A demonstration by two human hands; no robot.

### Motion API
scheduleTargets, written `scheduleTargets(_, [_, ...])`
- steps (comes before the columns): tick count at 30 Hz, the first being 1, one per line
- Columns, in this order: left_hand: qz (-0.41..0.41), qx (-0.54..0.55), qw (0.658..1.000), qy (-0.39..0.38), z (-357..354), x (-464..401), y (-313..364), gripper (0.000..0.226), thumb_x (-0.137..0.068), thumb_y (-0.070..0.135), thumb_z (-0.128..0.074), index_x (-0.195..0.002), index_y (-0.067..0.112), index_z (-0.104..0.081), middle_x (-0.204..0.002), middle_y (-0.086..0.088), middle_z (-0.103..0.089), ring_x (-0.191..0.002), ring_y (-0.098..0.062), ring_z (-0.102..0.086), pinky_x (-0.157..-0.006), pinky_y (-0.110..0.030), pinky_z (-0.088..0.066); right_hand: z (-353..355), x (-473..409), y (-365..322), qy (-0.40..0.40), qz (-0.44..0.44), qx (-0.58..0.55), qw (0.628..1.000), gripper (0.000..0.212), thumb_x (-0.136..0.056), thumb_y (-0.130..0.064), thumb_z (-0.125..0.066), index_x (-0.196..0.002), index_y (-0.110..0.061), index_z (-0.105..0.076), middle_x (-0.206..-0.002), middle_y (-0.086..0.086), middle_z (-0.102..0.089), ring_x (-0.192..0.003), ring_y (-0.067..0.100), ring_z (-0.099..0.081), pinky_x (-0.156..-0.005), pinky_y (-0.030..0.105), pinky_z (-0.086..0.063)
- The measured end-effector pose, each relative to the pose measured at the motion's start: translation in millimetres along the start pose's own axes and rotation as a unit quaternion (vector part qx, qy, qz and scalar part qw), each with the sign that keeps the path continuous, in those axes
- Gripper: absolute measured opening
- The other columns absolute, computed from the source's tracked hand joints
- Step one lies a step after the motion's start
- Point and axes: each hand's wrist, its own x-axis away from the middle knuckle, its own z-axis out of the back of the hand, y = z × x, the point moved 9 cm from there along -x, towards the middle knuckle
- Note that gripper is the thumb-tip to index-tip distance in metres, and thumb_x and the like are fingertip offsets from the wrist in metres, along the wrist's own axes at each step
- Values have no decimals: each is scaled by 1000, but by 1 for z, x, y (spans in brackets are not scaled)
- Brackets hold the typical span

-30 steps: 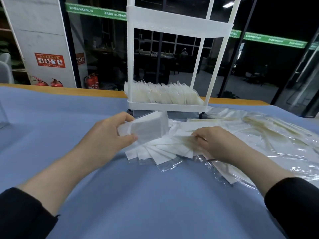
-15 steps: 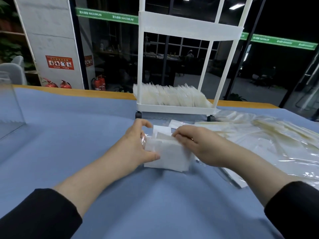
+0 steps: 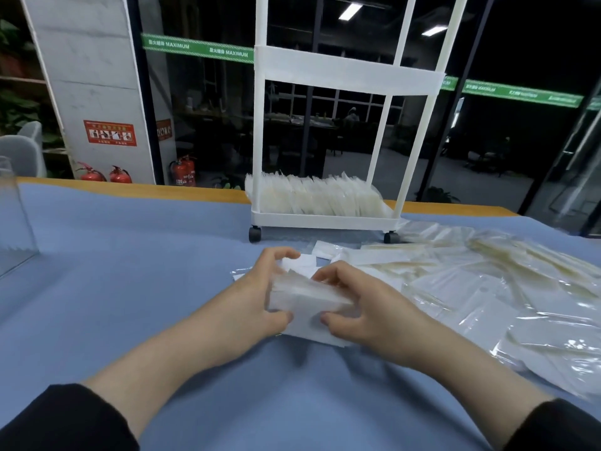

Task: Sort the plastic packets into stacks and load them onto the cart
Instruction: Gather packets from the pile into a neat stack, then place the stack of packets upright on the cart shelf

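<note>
I am squaring a stack of packets (image 3: 305, 301) on the blue table (image 3: 130, 271), my left hand (image 3: 260, 297) gripping its left edge, my right hand (image 3: 354, 307) clasping the right. Next, I judge, it needs lifting onto the cart (image 3: 325, 219) beyond. Loose packets (image 3: 487, 294) are lying rightward; dark glass walls are standing behind.

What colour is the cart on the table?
White, seen in the head view: the cart.
</note>
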Motion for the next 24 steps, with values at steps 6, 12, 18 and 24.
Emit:
scheduleTargets(6, [-13,-41,999,-12,0,-2,-5,27,-91,27,-69,-102,46,-52,-94,18,-64,-86,-3,-60,-84,-29,-52,6,7,0,-3,6,58,998,22,-91,-27,-66,-111,-34,-60,-105,-17,-62,-97,0,-53,-84,14,-43])
scheduleTargets(12, [-6,60,996,62,18,-4,-6,46,-85,23,-79,-109,52,-53,-92,12,-69,-80,-10,-64,-79,-30,-53,19,10,-8,29,25,39,999,17,-92,-22,-61,-106,-32,-63,-98,-16,-64,-94,2,-55,-82,18,-43])
scheduleTargets(18, [9,226,972,69,7,-12,18,25,-97,10,-65,-114,27,-61,-101,5,-74,-92,-15,-69,-88,-36,-56,46,5,-15,29,24,17,999,14,-98,-29,-57,-109,-37,-58,-98,-17,-62,-90,2,-55,-79,20,-45])
scheduleTargets(24, [-18,234,969,76,8,-47,61,22,-93,7,-70,-110,20,-64,-94,1,-75,-85,-18,-69,-77,-35,-54,87,5,-4,15,0,65,998,4,-97,-32,-59,-101,-34,-59,-92,-15,-63,-85,5,-57,-79,26,-48])
